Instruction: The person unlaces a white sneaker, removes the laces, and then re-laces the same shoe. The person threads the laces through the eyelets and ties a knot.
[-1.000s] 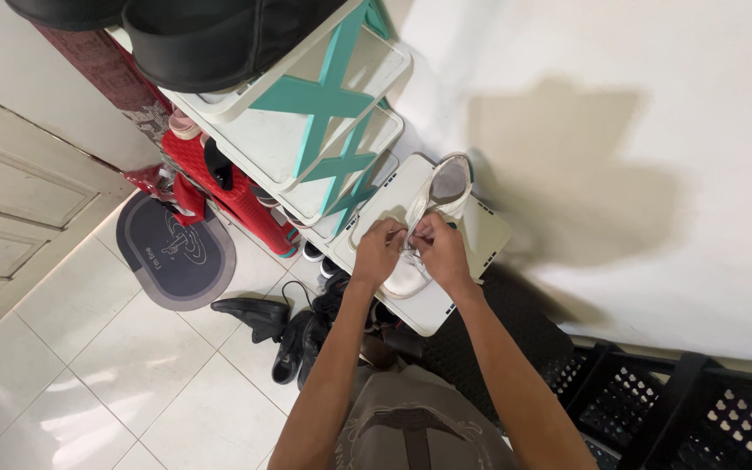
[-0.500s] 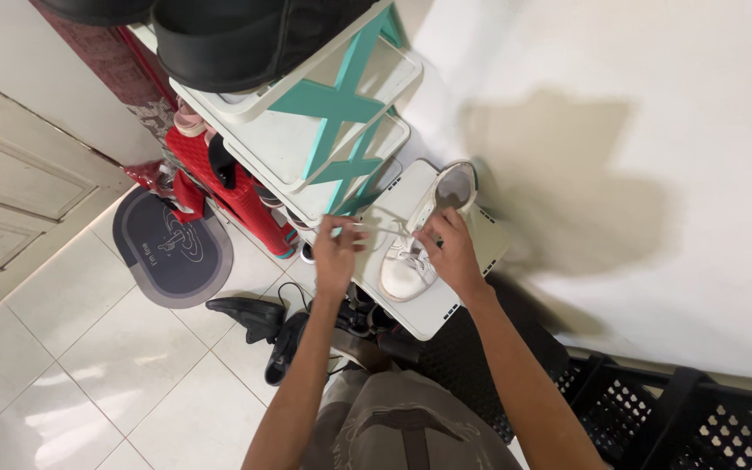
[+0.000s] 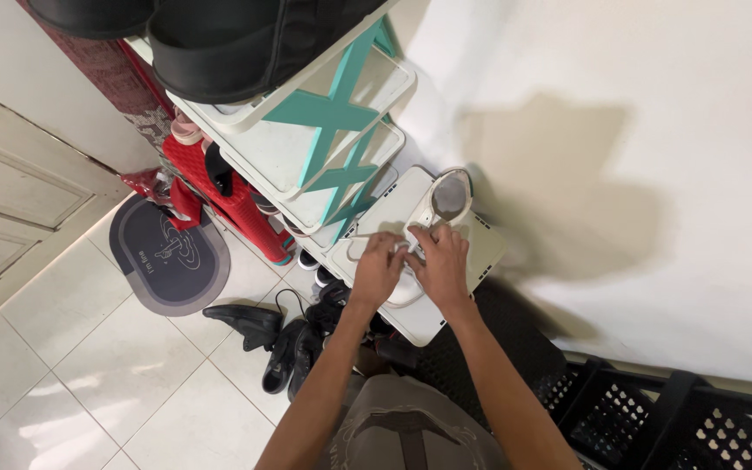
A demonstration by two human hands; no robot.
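Looking down from the head camera, the left hand (image 3: 379, 268) and the right hand (image 3: 439, 265) both pinch the laces of a white sneaker (image 3: 428, 228). It lies on the white shelf (image 3: 480, 248) of a shoe rack (image 3: 328, 113), near the wall (image 3: 654, 130). Black shoes (image 3: 285, 335) lie on the tiled floor (image 3: 89, 365) below.

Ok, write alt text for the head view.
Both hands, left and right, work the laces of a white shoe on a white rack shelf. Black shoes lie on the tile floor below.

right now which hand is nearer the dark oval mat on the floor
Left. The left hand is on the side of the white shoe facing the oval mat; the right hand is farther.
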